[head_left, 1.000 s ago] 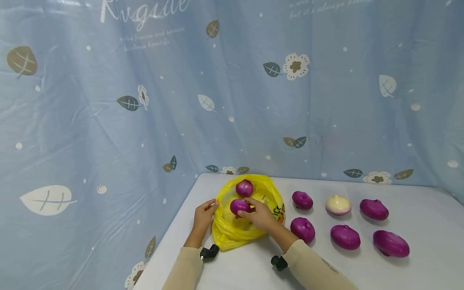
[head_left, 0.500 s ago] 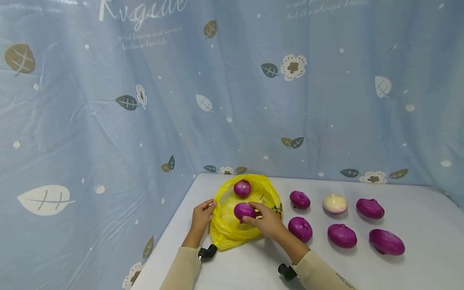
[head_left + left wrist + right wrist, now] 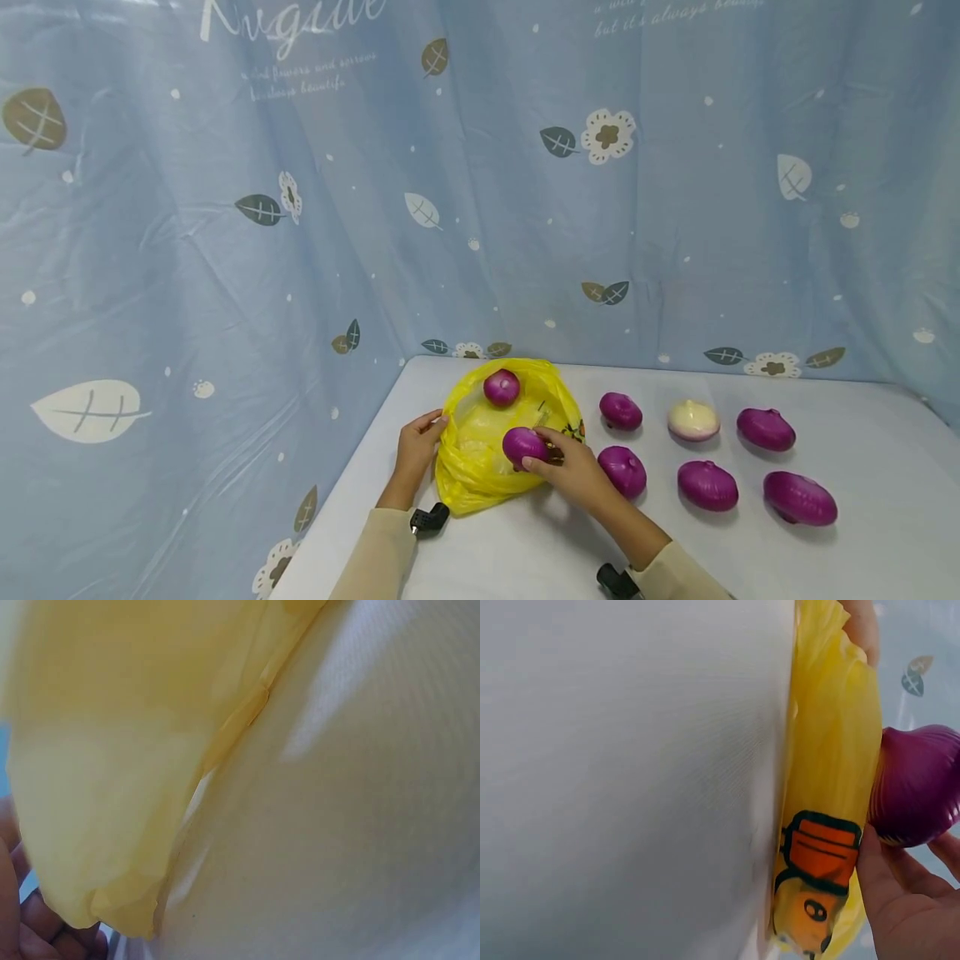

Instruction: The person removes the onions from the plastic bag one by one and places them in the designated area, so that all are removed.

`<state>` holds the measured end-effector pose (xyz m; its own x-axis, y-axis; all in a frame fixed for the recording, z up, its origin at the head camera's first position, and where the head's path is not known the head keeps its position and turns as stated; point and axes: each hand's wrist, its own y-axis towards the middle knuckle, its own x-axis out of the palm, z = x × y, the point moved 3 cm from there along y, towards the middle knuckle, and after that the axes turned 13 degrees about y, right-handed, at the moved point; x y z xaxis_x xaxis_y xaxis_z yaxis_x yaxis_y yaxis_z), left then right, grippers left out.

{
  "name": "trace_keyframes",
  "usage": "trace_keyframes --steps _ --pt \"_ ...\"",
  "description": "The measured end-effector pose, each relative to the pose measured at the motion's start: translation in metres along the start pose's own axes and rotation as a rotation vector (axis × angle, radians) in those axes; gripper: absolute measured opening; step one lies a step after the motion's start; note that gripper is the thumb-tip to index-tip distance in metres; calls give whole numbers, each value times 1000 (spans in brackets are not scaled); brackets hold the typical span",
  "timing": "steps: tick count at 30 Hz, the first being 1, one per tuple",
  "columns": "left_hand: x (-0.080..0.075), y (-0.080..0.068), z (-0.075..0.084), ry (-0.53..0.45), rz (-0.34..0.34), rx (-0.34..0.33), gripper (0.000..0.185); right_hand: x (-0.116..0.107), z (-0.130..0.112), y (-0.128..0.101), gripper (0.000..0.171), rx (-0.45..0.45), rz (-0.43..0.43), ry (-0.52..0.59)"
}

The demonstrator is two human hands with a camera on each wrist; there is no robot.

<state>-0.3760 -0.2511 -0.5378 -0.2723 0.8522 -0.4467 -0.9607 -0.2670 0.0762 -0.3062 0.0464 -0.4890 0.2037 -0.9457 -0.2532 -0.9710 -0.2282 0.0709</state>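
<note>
My right hand (image 3: 573, 471) has its fingers curled round a purple onion (image 3: 524, 446), holding it right over the near-right edge of the yellow bag (image 3: 472, 467) – the wrist view shows the onion (image 3: 915, 796) sitting just above the bag's plastic (image 3: 832, 735), with my palm (image 3: 907, 907) under it. My left hand (image 3: 417, 446) is pinching the bag's left rim, fingers bent onto the plastic, keeping that side pulled open; the left wrist view is mostly just yellow film (image 3: 127, 750) and the white bench (image 3: 337, 825), so no help there on the fingers.

There's already a second purple onion (image 3: 502, 387) lying in the bag at its far side. The bag has a little orange cartoon print (image 3: 817, 855) on the side facing my right hand.

To the right of the bag, out on the bench (image 3: 862, 550), are five more purple onions and one pale white one (image 3: 693, 421) – the nearest purple one (image 3: 623, 471) is just beside my right hand, the rest spread out further right in two rough rows. Blue curtain with leaves and flowers (image 3: 300, 208) runs behind the bag and round its left.
</note>
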Motion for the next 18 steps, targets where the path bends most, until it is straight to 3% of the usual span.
trace_keyframes --steps 18 --pt "2 1 -1 10 -3 1 42 -19 6 -25 65 -9 -27 57"
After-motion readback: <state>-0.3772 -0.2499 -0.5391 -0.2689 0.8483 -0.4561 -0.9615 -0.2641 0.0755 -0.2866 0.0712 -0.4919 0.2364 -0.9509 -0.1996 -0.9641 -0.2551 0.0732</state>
